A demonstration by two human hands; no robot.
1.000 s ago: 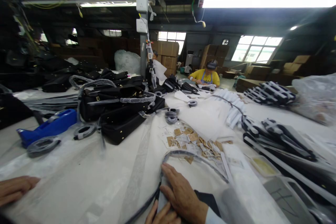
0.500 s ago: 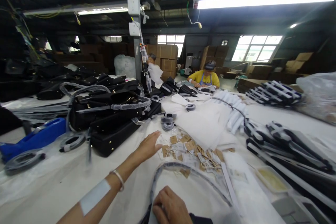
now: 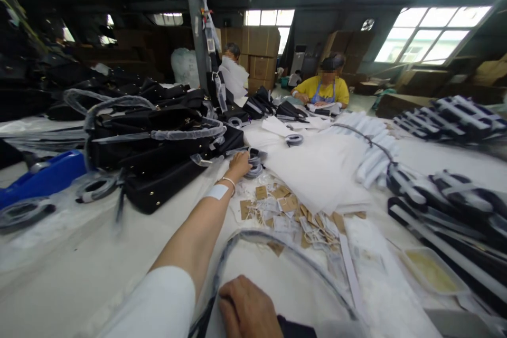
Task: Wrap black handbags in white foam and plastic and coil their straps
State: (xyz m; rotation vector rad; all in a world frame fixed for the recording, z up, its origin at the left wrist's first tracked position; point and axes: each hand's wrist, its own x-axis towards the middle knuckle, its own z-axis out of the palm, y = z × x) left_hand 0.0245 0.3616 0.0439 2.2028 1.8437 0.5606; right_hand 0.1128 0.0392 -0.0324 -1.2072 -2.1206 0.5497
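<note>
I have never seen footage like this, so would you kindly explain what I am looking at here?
There is no machine: a person works with bare hands, and the view comes from a camera worn on their head, looking forward and down. The left hand stretches out to a stack of grey tape rolls and touches it; whether its grip is closed is unclear. The right hand rests by a wrapped strap curving over the white table. Around lie paper tags, black handbags, white sheets and a blue tape dispenser. A co-worker in yellow sits at the far end.
</note>
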